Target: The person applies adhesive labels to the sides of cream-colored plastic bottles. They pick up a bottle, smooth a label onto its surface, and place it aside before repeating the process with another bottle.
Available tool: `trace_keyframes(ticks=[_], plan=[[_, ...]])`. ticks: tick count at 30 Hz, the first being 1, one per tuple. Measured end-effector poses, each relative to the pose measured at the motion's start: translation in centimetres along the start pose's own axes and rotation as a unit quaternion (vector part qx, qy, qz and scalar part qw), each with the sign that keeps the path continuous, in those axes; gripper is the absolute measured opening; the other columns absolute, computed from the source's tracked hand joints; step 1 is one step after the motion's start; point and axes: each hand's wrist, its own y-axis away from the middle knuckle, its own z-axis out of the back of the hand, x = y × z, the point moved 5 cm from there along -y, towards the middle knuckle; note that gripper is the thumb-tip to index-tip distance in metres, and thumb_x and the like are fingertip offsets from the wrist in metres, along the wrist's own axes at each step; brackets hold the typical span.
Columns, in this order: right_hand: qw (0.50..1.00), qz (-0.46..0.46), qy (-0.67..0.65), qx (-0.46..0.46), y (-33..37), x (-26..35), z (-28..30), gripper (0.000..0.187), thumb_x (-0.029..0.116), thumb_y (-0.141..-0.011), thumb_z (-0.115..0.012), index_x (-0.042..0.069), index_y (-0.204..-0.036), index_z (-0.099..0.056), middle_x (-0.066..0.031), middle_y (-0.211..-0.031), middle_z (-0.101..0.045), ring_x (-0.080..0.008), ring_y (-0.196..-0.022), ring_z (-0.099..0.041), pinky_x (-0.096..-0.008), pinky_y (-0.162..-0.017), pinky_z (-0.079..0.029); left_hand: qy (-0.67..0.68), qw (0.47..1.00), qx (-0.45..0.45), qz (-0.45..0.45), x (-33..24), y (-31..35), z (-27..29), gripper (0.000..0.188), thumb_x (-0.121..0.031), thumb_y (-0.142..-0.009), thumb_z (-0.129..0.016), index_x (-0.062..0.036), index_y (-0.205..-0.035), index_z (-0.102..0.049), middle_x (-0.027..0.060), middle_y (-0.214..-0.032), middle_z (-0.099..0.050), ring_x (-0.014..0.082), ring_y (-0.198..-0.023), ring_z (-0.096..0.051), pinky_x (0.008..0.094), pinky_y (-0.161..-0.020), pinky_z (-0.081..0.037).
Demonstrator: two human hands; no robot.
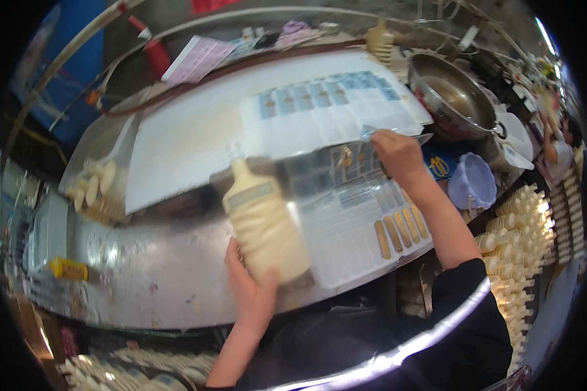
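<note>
A cream bottle [267, 228] with a ridged body and a narrow neck leans over the near part of the table. Round its shoulder runs a grey-green patterned band. My left hand [251, 287] is closed round the bottle's lower end. To the right, my right hand [398, 156] pinches the edge of a small bluish film piece [368, 132] at the board's front edge. Rows of blue rectangular film pieces [303, 98] lie on the white board [189, 130]. Below my right hand, a shallow clear tray [346, 260] holds several gold-brown strips [404, 228].
A large metal pan [453, 98] and a lavender bucket [473, 182] stand at the right. Many cream bottles [518, 247] are stacked beyond my right arm. At the left are a box of cream pieces [98, 186] and a yellow bottle [70, 268] on the metal table [150, 280].
</note>
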Motion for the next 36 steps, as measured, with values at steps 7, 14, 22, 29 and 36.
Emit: trace_keyframes(ticks=[7, 14, 22, 29, 36], plan=[[0.826, -0.197, -0.51, 0.137, 1.0, 13.2, 3.9, 0.013, 0.011, -0.088, -0.075, 0.004, -0.097, -0.079, -0.009, -0.097, -0.079, -0.0166, -0.073, -0.074, -0.0297, -0.066, -0.058, -0.036, 0.999, -0.013, 0.0, -0.5, 1.1, 1.1, 0.076, -0.015, -0.077, -0.077, -0.0008, -0.145, -0.047, 0.0193, -0.137, -0.052, 0.0342, -0.125, -0.052, 0.0443, -0.105, -0.044], [0.934, 0.219, -0.283, -0.01, 4.2, 22.8, 6.8, 0.027, 0.008, -0.077, -0.072, 0.003, -0.104, -0.072, -0.0081, -0.115, -0.07, -0.0189, -0.064, -0.067, -0.0313, -0.052, -0.052, 0.251, 0.964, 0.011, 0.085, 1.4, 0.0, 1.3, 0.06, -0.012, -0.086, -0.067, 0.0006, -0.141, -0.048, 0.015, -0.135, -0.053, 0.0264, -0.127, -0.05, 0.0397, -0.111, -0.038], [0.943, 0.248, -0.221, -0.007, 6.1, 23.9, 6.8, 0.026, 0.012, -0.081, -0.073, 0.0, -0.104, -0.072, -0.012, -0.114, -0.071, -0.0152, -0.06, -0.063, -0.0292, -0.049, -0.049, 0.048, 0.995, -0.023, 0.085, 0.1, -0.4, 0.4, 0.048, -0.017, -0.093, -0.068, -0.001, -0.133, -0.048, 0.0165, -0.131, -0.053, 0.0276, -0.127, -0.049, 0.0405, -0.11, -0.039], [0.894, -0.086, -0.413, 0.15, 5.4, 21.2, 5.3, 0.047, 0.028, -0.085, -0.077, 0.0, -0.118, -0.061, -0.0185, -0.103, -0.069, -0.0308, -0.077, -0.068, -0.0413, -0.069, -0.054, 0.19, 0.977, -0.004, 0.094, 1.2, 0.9, -0.1, 0.058, -0.009, -0.094, -0.064, -0.0013, -0.146, -0.039, 0.016, -0.142, -0.043, 0.0256, -0.133, -0.045, 0.0403, -0.114, -0.038], [0.769, -0.328, -0.484, 0.261, 6.1, 21.1, 0.9, 0.075, 0.028, -0.078, -0.084, 0.002, -0.136, -0.045, -0.0067, -0.09, -0.053, -0.0189, -0.079, -0.055, -0.0326, -0.072, -0.049, 0.182, 0.98, -0.002, 0.077, 0.7, 1.4, -0.7, 0.067, -0.018, -0.097, -0.07, -0.0064, -0.152, -0.034, 0.0115, -0.144, -0.047, 0.0217, -0.129, -0.046, 0.0389, -0.114, -0.035]])
